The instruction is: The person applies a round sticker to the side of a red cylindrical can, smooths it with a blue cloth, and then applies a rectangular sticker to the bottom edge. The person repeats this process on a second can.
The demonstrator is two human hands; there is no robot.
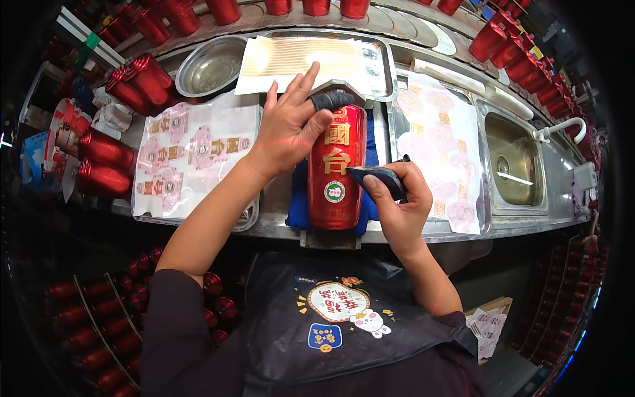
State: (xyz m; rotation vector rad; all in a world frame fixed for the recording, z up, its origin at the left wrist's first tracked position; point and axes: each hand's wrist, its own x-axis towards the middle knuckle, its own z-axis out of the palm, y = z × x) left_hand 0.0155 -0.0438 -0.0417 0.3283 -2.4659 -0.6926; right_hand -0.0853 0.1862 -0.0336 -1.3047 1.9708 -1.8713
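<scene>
A glossy red bottle with raised-looking gold characters and a round green-and-white emblem lies on a blue cloth in front of me. My left hand rests at its far end, thumb against the upper left side. The other fingers are spread, and one wears a black wrap. In my right hand is a dark, flat scraper, its tip touching the bottle's right side beside the lower gold character. Beyond the bottle, a metal block is partly hidden by my left hand.
Decal sheets lie on a left tray and a right tray. A metal bowl and a striped sheet are behind. Red bottles stand left; a sink with a white faucet is right. A conveyor crosses the back.
</scene>
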